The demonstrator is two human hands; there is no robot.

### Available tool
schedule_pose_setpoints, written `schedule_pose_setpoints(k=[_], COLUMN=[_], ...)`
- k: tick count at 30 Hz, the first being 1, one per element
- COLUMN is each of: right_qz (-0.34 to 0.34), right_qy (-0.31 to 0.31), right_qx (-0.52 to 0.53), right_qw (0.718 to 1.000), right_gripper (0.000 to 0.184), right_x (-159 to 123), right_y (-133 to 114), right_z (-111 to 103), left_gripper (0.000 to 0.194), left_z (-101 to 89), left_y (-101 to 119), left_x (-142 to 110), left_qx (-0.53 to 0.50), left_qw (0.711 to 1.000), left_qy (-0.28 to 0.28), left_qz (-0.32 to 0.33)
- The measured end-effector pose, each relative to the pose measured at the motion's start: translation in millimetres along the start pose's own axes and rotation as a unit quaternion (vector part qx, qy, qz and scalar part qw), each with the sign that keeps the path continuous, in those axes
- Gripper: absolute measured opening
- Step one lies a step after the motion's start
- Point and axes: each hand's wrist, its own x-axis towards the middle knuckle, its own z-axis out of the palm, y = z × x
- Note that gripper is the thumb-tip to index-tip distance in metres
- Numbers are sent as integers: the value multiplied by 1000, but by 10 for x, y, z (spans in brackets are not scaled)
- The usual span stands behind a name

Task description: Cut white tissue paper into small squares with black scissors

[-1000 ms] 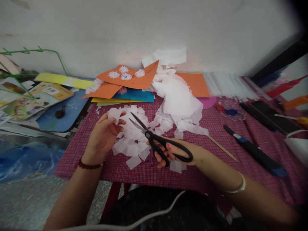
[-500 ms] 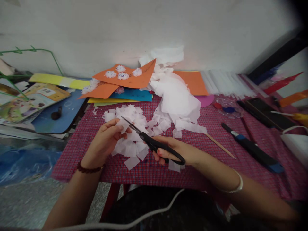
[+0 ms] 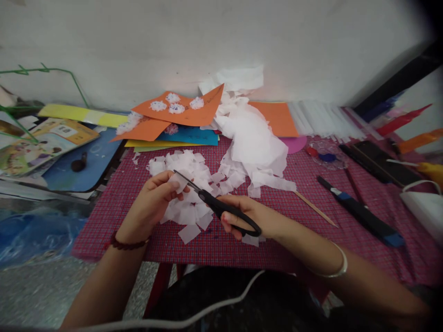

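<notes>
My left hand [image 3: 161,193] pinches a small piece of white tissue paper [image 3: 179,181] between thumb and fingers. In my right hand [image 3: 242,214] is a pair of black-handled scissors [image 3: 214,203], its blades pointing up and left and lying across the tissue piece. Below both hands, a loose heap of cut white paper pieces [image 3: 188,210] covers part of the red checked cloth [image 3: 114,221]. Behind my right hand lies a larger crumpled pile of white tissue paper [image 3: 256,138].
Orange sheets with white paper tufts [image 3: 194,115] lie at the back. To the right are a wooden stick [image 3: 316,210], a black and blue cutter [image 3: 363,214] and a white mask [image 3: 424,205]. Books [image 3: 44,143] and a blue board [image 3: 79,170] sit at the left.
The scissors' blades have closed on the tissue piece, and the handles have drawn together in my right hand. My left hand keeps its pinch. The view has shifted slightly.
</notes>
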Motion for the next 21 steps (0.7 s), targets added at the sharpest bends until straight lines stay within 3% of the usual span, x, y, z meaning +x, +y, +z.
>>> schedule_pose_setpoints(k=[8, 12, 17, 21], right_qz=[-65, -89, -145, -140], right_qy=[-84, -100, -68, 7], right_qx=[13, 32, -4, -30], right_qw=[994, 990, 987, 990], right_gripper=[68, 72, 78, 80], right_x=[26, 15, -266, -559], right_y=[92, 130, -143, -270], right_z=[-112, -184, -454, -716], left_gripper=[11, 14, 28, 25], left_z=[-1, -34, -129, -172], left_y=[30, 56, 79, 63], left_x=[-9, 20, 49, 66], left_qx=[-7, -39, -41, -34], left_qw=[1000, 997, 990, 989], left_qy=[9, 58, 122, 114], left_qz=[12, 28, 65, 85])
